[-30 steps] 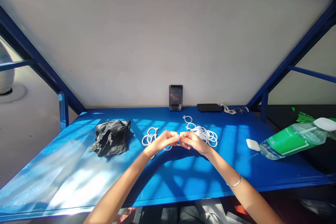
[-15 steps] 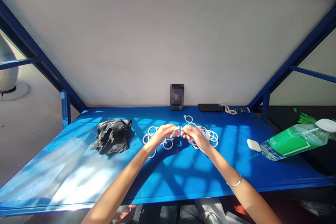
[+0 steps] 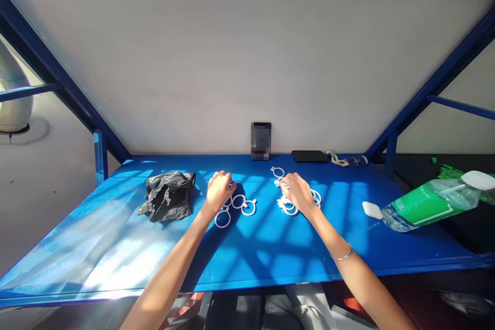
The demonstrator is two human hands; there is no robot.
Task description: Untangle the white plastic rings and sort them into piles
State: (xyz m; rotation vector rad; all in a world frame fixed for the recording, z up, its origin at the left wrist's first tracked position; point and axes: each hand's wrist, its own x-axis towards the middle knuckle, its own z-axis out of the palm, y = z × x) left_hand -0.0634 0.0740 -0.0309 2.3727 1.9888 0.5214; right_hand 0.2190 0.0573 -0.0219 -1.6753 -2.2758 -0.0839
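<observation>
Several white curtain rings with small eyelets (image 3: pixel 223 218) lie loosely grouped on the left of the blue tabletop. My left hand (image 3: pixel 219 188) is over the far edge of this group, its fingers bent and closed; what lies between the fingertips is hidden. A denser heap of white curtain rings (image 3: pixel 317 198) is on the right, partly covered by my right hand (image 3: pixel 297 192). The thumb and fingers of that hand pinch a ring at the heap's left side. One more ring (image 3: pixel 278 171) lies just beyond it.
A crumpled black plastic bag (image 3: pixel 170 197) lies left of my hands. At the back are a small dark upright object (image 3: pixel 261 141), a black phone (image 3: pixel 309 156) and eyeglasses (image 3: pixel 351 160). A white case (image 3: pixel 372 210) and a green-labelled bottle (image 3: pixel 429 203) are at right.
My hands were together in the middle with small white pieces between their fingertips. They have parted, the left moving left over the loose rings, the right moving to the heap.
</observation>
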